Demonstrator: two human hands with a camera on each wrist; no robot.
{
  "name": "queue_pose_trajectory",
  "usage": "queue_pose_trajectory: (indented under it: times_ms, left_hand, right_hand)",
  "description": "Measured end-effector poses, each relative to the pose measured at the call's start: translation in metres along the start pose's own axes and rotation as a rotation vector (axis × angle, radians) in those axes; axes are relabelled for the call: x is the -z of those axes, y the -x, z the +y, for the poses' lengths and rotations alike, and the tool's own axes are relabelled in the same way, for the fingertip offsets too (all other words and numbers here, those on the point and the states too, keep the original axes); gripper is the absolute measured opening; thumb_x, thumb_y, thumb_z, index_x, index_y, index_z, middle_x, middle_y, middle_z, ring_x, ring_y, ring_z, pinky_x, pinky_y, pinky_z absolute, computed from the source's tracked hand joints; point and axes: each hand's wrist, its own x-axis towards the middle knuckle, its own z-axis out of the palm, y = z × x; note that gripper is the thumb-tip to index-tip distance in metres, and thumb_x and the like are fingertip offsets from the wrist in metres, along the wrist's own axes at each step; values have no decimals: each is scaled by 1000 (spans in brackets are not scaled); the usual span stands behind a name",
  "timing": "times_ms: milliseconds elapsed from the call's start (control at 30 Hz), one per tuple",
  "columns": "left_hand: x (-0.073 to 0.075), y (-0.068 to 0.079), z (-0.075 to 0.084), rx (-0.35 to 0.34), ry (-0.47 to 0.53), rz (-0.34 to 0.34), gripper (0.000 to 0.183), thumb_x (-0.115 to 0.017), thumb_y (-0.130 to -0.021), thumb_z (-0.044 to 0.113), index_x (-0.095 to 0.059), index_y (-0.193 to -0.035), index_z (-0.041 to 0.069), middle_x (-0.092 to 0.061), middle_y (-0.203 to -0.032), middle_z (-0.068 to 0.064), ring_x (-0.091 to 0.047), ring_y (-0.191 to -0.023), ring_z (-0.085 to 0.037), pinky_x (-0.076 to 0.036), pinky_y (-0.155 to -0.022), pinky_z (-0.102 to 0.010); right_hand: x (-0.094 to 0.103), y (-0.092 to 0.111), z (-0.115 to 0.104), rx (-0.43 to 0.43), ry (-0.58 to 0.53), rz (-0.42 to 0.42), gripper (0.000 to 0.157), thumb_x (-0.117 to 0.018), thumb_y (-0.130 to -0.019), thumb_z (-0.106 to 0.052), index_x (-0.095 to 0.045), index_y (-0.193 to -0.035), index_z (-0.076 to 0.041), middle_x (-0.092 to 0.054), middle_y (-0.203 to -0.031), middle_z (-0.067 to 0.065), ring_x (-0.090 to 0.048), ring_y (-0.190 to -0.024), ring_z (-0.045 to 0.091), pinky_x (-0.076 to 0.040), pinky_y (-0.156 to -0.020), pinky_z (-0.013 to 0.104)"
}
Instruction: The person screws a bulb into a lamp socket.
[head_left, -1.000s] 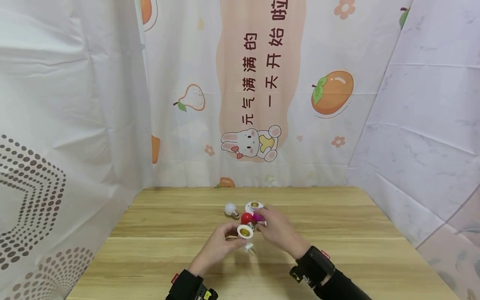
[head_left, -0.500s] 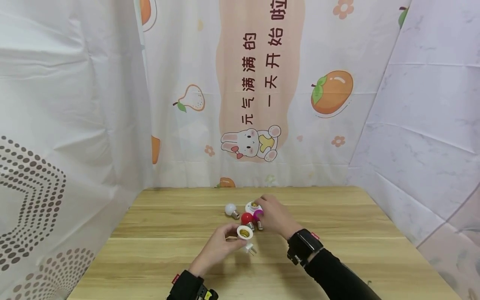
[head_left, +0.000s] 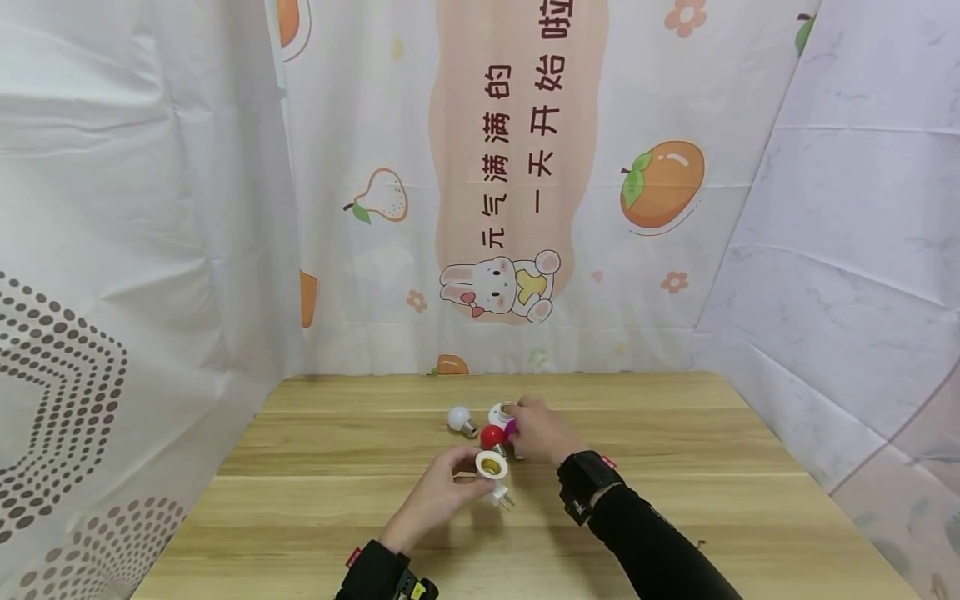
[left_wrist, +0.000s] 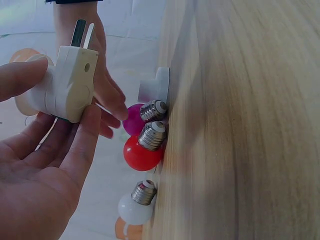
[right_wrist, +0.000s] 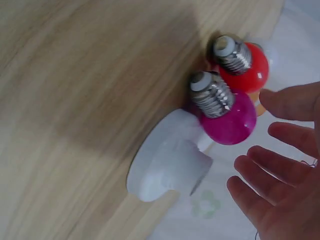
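My left hand (head_left: 442, 492) holds a white plug-in lamp socket (left_wrist: 72, 85) between thumb and fingers, above the table. Its brass-lined opening faces up in the head view, and its two-pin plug (head_left: 500, 497) points toward the near right. My right hand (head_left: 546, 433) is beside a purple bulb (right_wrist: 231, 120), its fingers spread and apart from the bulb in the right wrist view. A red bulb (head_left: 492, 436) lies against the purple one. Behind them stands a round white lamp holder (right_wrist: 167, 160), partly covered by the right hand in the head view.
A white bulb (head_left: 459, 418) lies on the wooden table (head_left: 360, 450), left of the red one. A printed curtain (head_left: 375, 292) hangs along the table's far edge, with further sheets at both sides.
My right hand has moved left and away from me, and its fingers have come off the purple bulb. My left hand keeps the lamp socket almost in place.
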Motion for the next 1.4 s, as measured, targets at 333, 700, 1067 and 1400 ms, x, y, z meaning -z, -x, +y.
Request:
queue_pose_trajectory:
  times_ms: [333,700,1067,1400]
  left_hand:
    - [-3,-2,1,-3,21,0,39,-76,-92,13,-62,-127,0,-66,-119,-9,-63,-110,-23,-53,-92,-25]
    - [-4,-4,-3,-12,27,-8,37,-75,-93,14,-63,-125,2,-66,-118,-8,-63,-109,-22,-52,-92,-26]
    - [4,-3,-3,-6,35,-14,41,-74,-93,13,-61,-131,2,-66,-122,-10,-60,-115,-27,-51,-93,-24]
    - [12,1,0,6,14,-14,40,-75,-93,16,-62,-130,4,-66,-123,-9,-61,-114,-28,-52,-95,-34]
  right_hand:
    - [-13,0,6,26,103,-43,37,-77,-85,-8,-70,-121,-5,-65,-100,12,-64,-87,29,-56,-80,45]
    - [-18,2,8,28,88,-4,32,-78,-85,-4,-71,-115,-6,-62,-100,12,-63,-83,27,-56,-79,43]
    - [-7,11,1,43,-120,56,37,-82,-80,-3,-64,-112,-6,-50,-98,7,-52,-83,20,-52,-76,38]
    - [-4,24,5,113,-134,96,34,-78,-76,1,-73,-110,-1,-51,-99,10,-52,-86,21,-51,-73,36]
